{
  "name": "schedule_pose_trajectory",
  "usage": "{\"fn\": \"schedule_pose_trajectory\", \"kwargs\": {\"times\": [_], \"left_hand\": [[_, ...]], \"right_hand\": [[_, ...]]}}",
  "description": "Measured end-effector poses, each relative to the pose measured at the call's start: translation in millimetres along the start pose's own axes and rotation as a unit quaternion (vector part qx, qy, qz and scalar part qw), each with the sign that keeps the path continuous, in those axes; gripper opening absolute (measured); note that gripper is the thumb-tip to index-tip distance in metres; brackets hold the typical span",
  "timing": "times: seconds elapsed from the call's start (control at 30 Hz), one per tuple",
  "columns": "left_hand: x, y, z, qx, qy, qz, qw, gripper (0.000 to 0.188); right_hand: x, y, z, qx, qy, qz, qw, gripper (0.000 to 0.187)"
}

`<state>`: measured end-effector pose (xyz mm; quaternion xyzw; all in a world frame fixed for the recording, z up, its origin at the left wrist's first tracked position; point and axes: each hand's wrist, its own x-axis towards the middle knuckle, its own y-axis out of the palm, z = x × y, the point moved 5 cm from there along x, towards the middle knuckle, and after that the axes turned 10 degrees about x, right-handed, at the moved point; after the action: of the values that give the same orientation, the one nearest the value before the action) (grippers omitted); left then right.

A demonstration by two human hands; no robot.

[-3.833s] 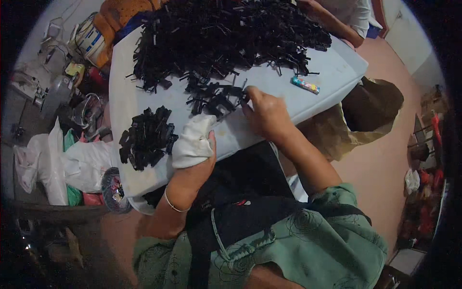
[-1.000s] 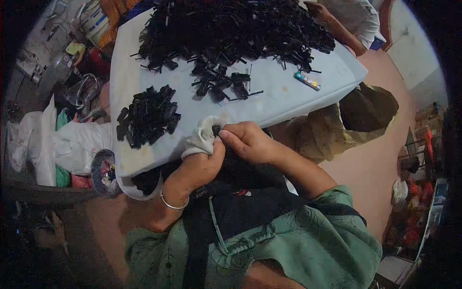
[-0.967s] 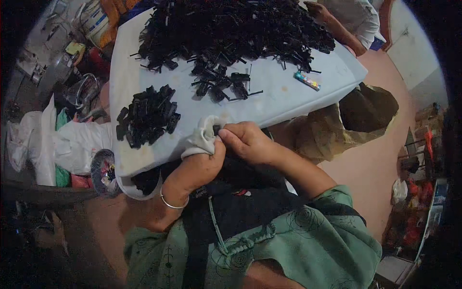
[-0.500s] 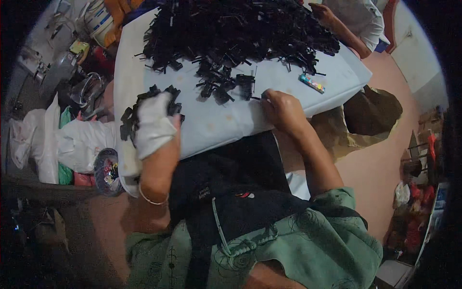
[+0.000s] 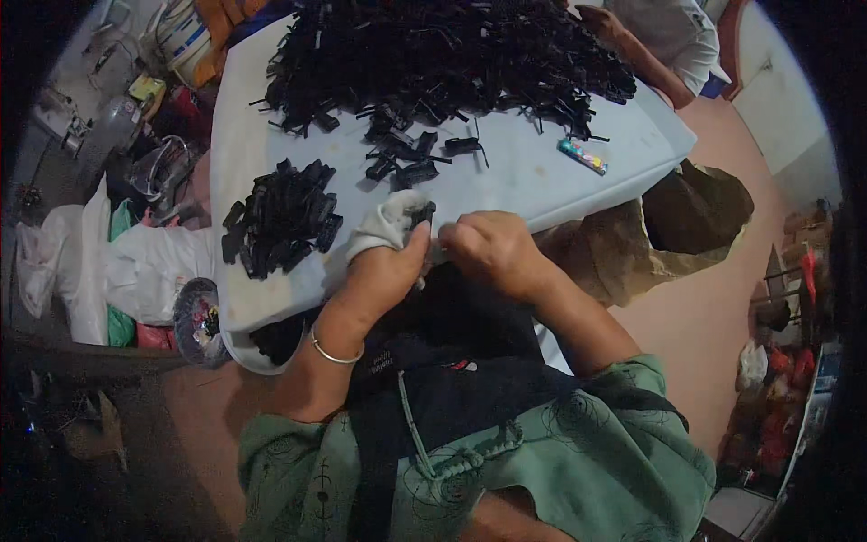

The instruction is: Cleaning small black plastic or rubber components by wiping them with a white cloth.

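Now left hand [image 5: 384,271] pinches cloth [image 5: 384,221] round black part [image 5: 421,214]; right hand [image 5: 492,251] closed beside, at counter [image 5: 542,176] near edge. Bags on floor.

You wear a green short-sleeved garment [image 5: 578,452] printed with faint circular and line motifs, its sleeves ending near the elbows. A dark apron-like front panel [image 5: 452,397] runs down your middle, with a green drawstring cord [image 5: 424,443] knotted over it and a small red and white mark near its far edge. A thin silver bangle [image 5: 332,348] circles your left wrist. Both forearms are bare.
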<state>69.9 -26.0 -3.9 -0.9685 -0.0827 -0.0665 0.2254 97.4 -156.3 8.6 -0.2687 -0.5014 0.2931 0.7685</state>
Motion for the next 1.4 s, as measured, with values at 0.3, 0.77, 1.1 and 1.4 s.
{"fn": "schedule_pose_trajectory", "kwargs": {"times": [0.3,0.77,1.1,1.4], "left_hand": [[-13.2,-3.7,1.6,0.03,-0.015,0.035,0.999,0.023],[-19.3,-4.1,-6.3,-0.148,-0.031,0.054,0.987,0.025],[-20.6,-1.8,-17.8,-0.102,-0.057,0.047,0.992,0.023],[-20.7,-8.0,-18.5,0.16,0.11,-0.051,0.98,0.023]], "right_hand": [[2.0,14.0,-23.2,0.322,0.312,-0.109,0.887,0.022],[-4.3,8.7,1.4,0.369,0.279,-0.074,0.883,0.024],[-3.4,3.7,-7.0,0.304,0.274,-0.076,0.909,0.022],[-3.9,33.1,-5.7,0.384,0.32,-0.074,0.863,0.026]]}}
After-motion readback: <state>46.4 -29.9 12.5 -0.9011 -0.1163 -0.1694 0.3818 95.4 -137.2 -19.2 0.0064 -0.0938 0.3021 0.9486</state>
